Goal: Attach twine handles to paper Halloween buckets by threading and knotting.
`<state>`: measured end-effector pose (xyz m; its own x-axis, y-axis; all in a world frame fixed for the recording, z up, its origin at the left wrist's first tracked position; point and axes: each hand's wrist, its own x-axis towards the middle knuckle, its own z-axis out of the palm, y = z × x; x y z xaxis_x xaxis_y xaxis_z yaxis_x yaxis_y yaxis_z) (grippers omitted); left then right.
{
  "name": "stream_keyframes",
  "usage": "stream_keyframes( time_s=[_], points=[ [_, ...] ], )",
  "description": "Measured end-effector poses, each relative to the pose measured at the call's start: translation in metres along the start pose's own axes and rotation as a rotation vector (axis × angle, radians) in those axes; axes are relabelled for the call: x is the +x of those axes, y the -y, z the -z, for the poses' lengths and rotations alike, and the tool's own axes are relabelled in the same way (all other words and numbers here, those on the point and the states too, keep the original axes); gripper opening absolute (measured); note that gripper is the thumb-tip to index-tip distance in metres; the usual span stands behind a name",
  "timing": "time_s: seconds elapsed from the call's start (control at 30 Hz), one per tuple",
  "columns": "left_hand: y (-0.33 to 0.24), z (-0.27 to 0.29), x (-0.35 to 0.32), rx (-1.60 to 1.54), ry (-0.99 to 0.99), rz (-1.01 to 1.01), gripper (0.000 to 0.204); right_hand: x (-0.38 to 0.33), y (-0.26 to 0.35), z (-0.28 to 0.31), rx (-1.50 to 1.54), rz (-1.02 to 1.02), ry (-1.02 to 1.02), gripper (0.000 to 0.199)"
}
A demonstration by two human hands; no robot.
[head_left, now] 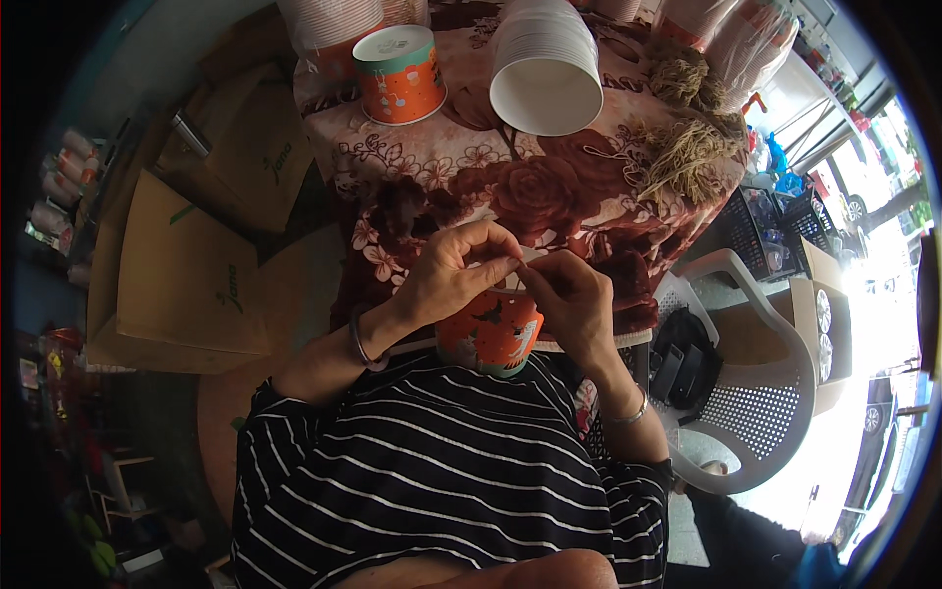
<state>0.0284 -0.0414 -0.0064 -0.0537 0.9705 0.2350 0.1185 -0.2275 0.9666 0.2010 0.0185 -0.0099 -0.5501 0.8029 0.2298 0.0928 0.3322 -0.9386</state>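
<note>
A cluttered workspace here, daylight flooding in from the right, and at its heart the counter (510,187) draped in a dark red floral cloth. Left of the counter, flat cardboard boxes (186,265) lean against one another on the floor; right of it sits a white plastic chair (756,393) with a black bag on its seat. On the counter's far side lies a tipped stack of white paper cups (545,64), mouth facing us, and beside it an upturned orange printed cup (397,74). Tangled beige string (687,137) heaps up at the counter's right edge.

Now the action, at the counter's near edge: an orange paper cup (489,334) is tucked against the striped shirt, rim pointing towards the counter. The left hand (456,270) arches over the rim, fingers curled and pinched tight on a thin pale strip (530,257). The right hand (574,299) meets it fingertip to fingertip, pinching the same strip, wrist bent, bangle showing.
</note>
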Motion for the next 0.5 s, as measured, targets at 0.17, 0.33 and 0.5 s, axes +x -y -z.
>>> stream_keyframes(
  time_s=[0.17, 0.33, 0.5],
  points=[
    [-0.003, 0.001, 0.0, 0.001, -0.003, 0.074, 0.007, -0.001, 0.0, -0.001, -0.062, 0.025, -0.026, 0.009],
    [0.002, 0.001, 0.001, -0.047, 0.031, 0.054, 0.008, -0.002, -0.002, -0.004, -0.03, 0.085, -0.05, 0.007],
    [-0.002, -0.001, 0.001, -0.106, 0.057, 0.054, 0.009, -0.005, -0.002, -0.007, -0.082, 0.129, -0.056, 0.008]
  ],
)
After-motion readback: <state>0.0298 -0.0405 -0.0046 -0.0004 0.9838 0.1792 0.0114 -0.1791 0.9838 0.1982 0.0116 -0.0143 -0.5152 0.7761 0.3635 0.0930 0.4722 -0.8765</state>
